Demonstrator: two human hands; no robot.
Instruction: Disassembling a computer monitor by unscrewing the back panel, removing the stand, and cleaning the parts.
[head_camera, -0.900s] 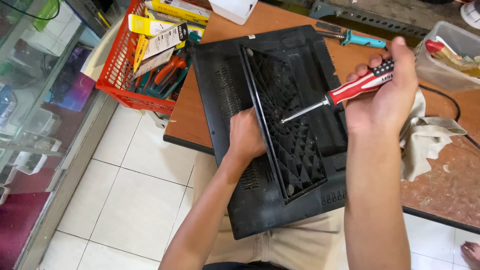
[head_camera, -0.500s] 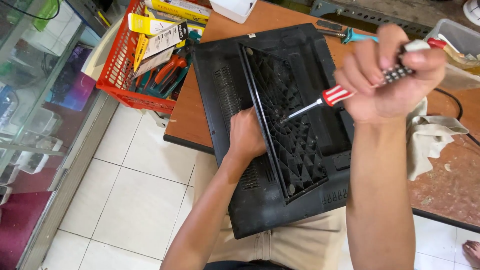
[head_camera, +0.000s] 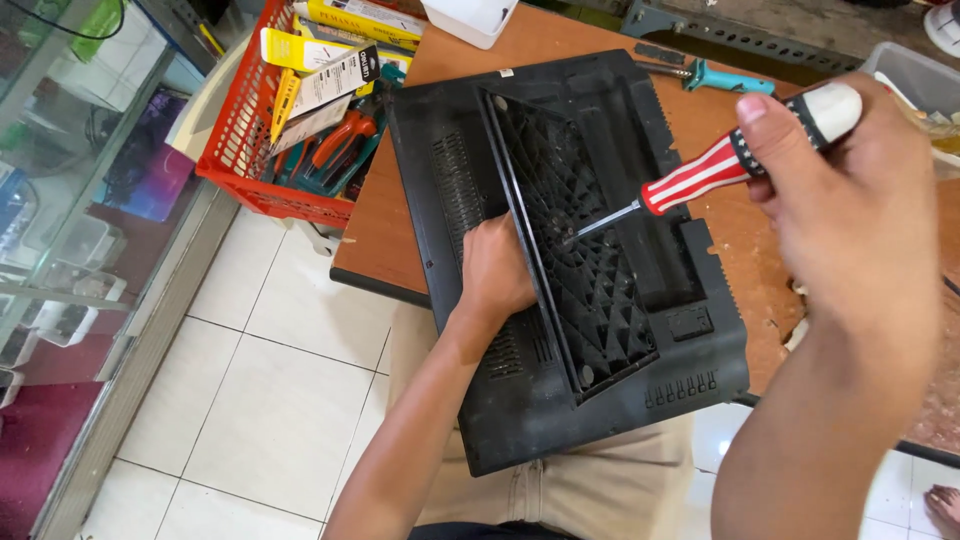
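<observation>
Your right hand (head_camera: 850, 200) is wrapped tight round the red-and-white striped handle of the screwdriver (head_camera: 720, 165), thumb up near its white cap, and the steel tip sits on the ribbed inner panel (head_camera: 590, 260) of the black plastic casing (head_camera: 560, 270). That casing is your landmark: it lies face down across the near edge of the wooden table (head_camera: 500, 60), its lower end hanging out over your lap. Your left hand (head_camera: 495, 270) is closed over the panel's left rim at the middle of the casing, bracing it against the vented strip.

As for progress — the ribbed panel looks tilted, its left edge raised off the casing, so it reads as partly freed but not off; whether any screw remains under the tip cannot be told. Lifting the panel clear seems to be what is left.

Left of the casing stands a red basket (head_camera: 250, 150) of tools, with orange-handled pliers inside; beyond the casing's far edge lies a teal-handled screwdriver (head_camera: 720, 78).
</observation>
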